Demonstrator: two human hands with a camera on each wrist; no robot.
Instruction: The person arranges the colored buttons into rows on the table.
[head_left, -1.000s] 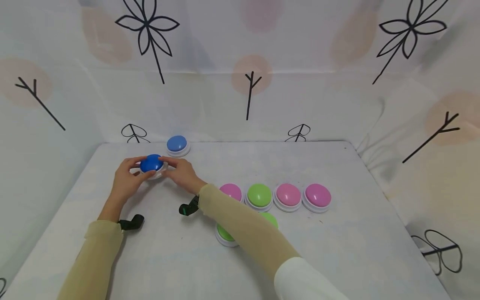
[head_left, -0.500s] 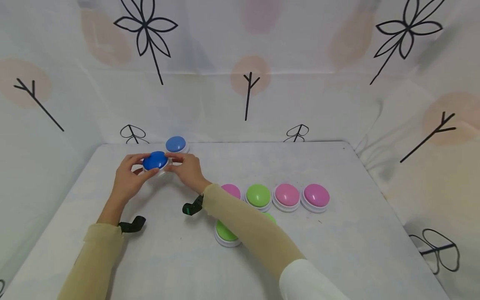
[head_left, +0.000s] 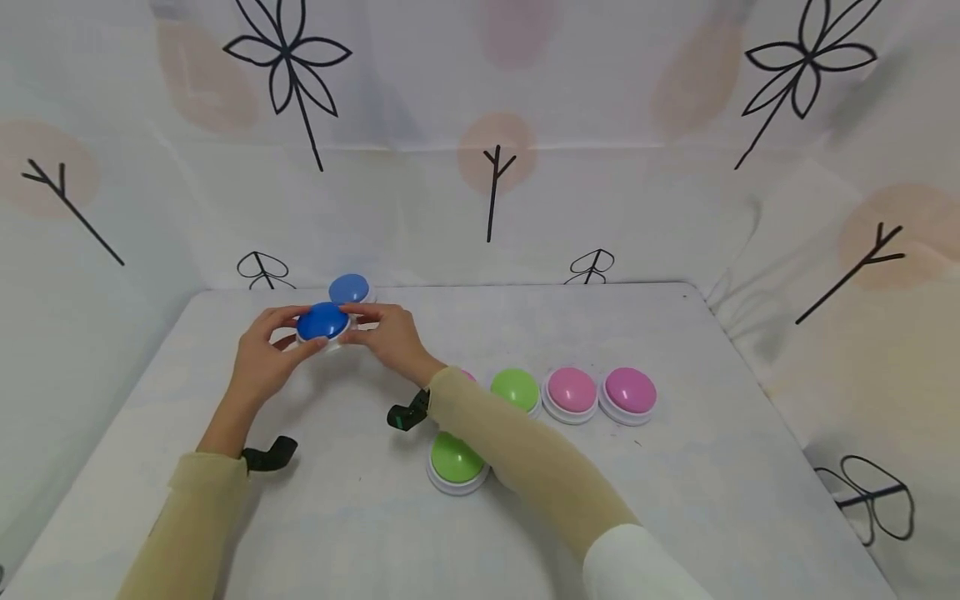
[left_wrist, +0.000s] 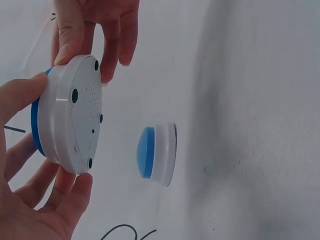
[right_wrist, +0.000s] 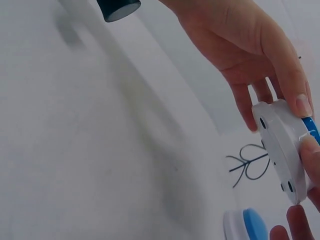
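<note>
Both hands hold a blue dome push button [head_left: 322, 322] with a white base, raised over the table. My left hand [head_left: 262, 358] grips its left side, with the thumb on the near edge. My right hand [head_left: 395, 342] pinches the right side between thumb and fingers. In the left wrist view the white underside [left_wrist: 85, 120] faces the camera, showing dark round feet and a patch of small holes. Another blue push button [head_left: 349, 289] stands just behind, near the table's back edge; the left wrist view also has this standing button [left_wrist: 159, 155].
To the right, a row holds a green button [head_left: 515, 389], a pink button [head_left: 572, 390] and a magenta button [head_left: 630, 391]. Another green button [head_left: 456, 458] sits nearer, beside my right sleeve [head_left: 525, 450], which mostly covers one more magenta button. A patterned cloth wall [head_left: 420, 208] rises behind the table.
Both hands have carried the held blue button a short way to the right. The right forearm moved right too, uncovering more of the nearer green button and hiding more of the leftmost magenta one.
</note>
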